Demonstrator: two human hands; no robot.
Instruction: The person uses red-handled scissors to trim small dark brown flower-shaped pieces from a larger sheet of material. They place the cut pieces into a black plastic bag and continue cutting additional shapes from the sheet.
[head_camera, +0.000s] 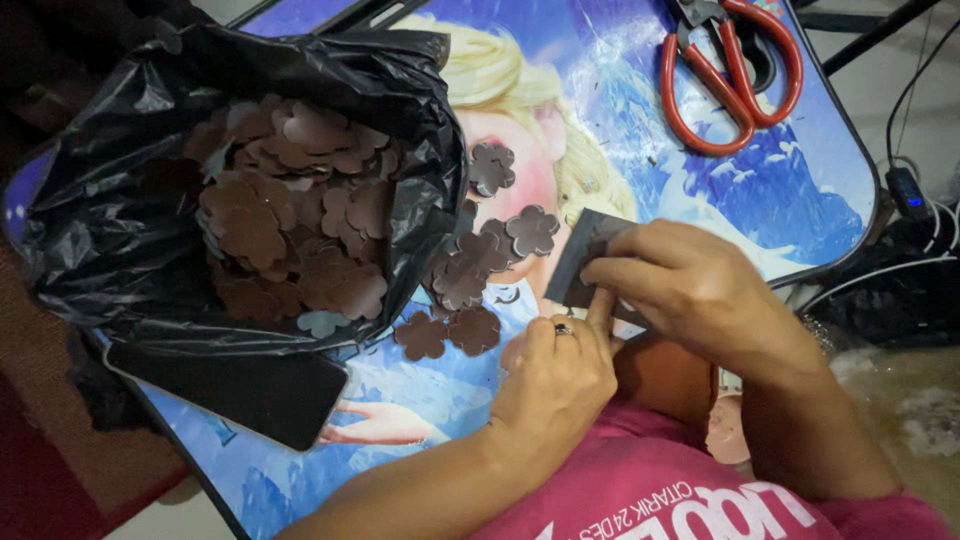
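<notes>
My right hand (690, 280) grips a dark brown rectangular sheet piece (583, 255) over the near right part of a small blue picture table (800, 200). My left hand (555, 375), a ring on one finger, touches the lower edge of the same piece with its fingertips. Just left of my hands lie several brown flower-shaped cutouts (480, 260) on the tabletop. More of them fill an open black plastic bag (120, 210) on the left.
Red-handled scissors (735, 75) lie at the table's far right corner. A black phone (240, 390) rests face down by the bag at the near left edge. Cables and a dark heap (900, 270) sit on the floor to the right.
</notes>
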